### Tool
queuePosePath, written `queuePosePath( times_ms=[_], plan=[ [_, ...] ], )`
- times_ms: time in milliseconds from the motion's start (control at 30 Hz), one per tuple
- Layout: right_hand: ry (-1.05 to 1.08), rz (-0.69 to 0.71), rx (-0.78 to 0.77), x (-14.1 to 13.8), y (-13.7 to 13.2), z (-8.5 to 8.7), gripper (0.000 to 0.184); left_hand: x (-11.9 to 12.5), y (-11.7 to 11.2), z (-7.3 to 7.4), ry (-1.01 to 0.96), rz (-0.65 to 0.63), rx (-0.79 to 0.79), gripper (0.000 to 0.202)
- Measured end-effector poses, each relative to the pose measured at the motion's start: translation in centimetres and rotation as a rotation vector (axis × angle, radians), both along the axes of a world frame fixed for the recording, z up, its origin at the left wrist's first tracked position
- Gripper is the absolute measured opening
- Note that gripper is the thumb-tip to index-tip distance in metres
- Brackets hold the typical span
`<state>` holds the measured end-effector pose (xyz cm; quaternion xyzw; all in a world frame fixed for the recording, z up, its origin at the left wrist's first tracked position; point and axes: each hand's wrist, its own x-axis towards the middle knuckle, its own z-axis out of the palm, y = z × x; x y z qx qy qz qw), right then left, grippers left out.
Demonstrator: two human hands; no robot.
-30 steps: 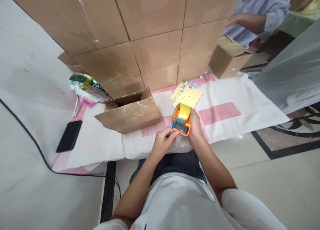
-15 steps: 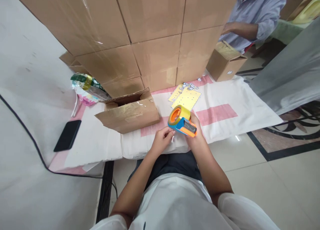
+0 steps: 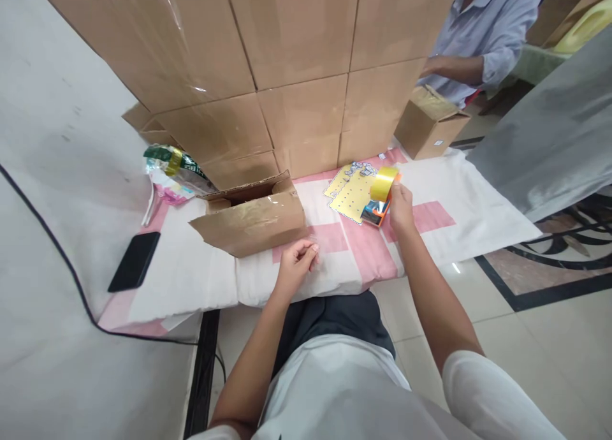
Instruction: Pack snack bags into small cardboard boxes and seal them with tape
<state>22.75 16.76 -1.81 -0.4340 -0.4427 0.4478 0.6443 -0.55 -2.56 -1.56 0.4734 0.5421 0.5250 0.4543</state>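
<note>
My right hand (image 3: 401, 207) grips a tape dispenser (image 3: 375, 213), orange and blue with a yellowish roll of tape (image 3: 384, 183), over the cloth beside yellow dotted cards (image 3: 352, 199). My left hand (image 3: 297, 264) is closed in a pinch near the table's front edge. A faint, see-through piece of tape seems to show at its fingertips. Just beyond that hand a small cardboard box (image 3: 253, 224) lies with its top flaps open, its long flap towards me.
Stacked cartons (image 3: 306, 115) form a wall behind the table. A black phone (image 3: 134, 261) and a plastic bag (image 3: 176, 172) lie at left. Another box (image 3: 430, 124) stands at the back right, near a person in a light shirt (image 3: 492, 32). A black cable (image 3: 52, 236) runs along the left wall.
My right hand has carried the tape dispenser away to the right and forward, turning it. My left hand has shifted slightly left, and the hands are now farther apart.
</note>
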Motion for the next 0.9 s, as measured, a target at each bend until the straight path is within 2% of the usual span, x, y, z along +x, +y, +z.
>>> queuePosePath(
  times_ms=[100,167,300,333,367,467,500,567,600,700,767,833,900],
  plan=[
    [-0.017,0.035,-0.057,1.4,0.9,-1.7,0.046,-0.2,0.0,0.4,-0.013,0.032,0.012,0.035],
    [-0.114,-0.004,-0.028,2.2,0.8,-1.7,0.040,-0.4,0.0,0.6,-0.019,0.059,0.022,0.034],
    [-0.324,-0.381,0.173,2.2,-2.3,0.7,0.022,-1.1,-0.2,0.8,-0.017,0.109,0.049,0.032],
    [-0.370,-0.403,0.240,1.6,-3.7,1.5,0.018,-1.2,-0.3,0.9,-0.010,0.111,0.054,0.032],
    [-0.423,-0.313,0.292,0.7,-5.3,2.4,0.016,-1.3,-0.5,1.0,0.002,0.109,0.059,0.031],
    [-0.563,0.280,0.390,-2.9,-10.0,4.5,0.011,-1.2,-0.9,1.5,0.072,0.095,0.087,0.028],
    [-0.621,0.396,0.418,-4.2,-11.2,4.9,0.013,-1.1,-1.0,1.6,0.099,0.089,0.098,0.027],
    [-0.693,0.512,0.449,-6.4,-12.8,5.6,0.006,-0.8,-1.1,1.8,0.123,0.079,0.105,0.027],
    [-0.718,0.542,0.459,-7.1,-13.2,5.9,0.003,-0.7,-1.1,1.7,0.112,0.067,0.097,0.029],
    [-0.739,0.594,0.490,-7.6,-13.2,7.1,0.016,-0.9,-1.2,1.3,-0.004,0.025,0.009,0.040],
    [-0.700,0.503,0.517,-6.9,-12.6,8.4,0.016,-1.9,-1.7,1.3,-0.041,0.051,-0.058,0.051],
    [-0.623,0.366,0.522,-6.0,-11.9,10.1,0.016,-3.7,-2.5,2.2,0.078,0.192,-0.023,0.051],
    [-0.540,0.311,0.492,-5.5,-11.1,11.9,0.017,-5.8,-3.1,3.9,0.380,0.382,0.151,0.039]
  ],
)
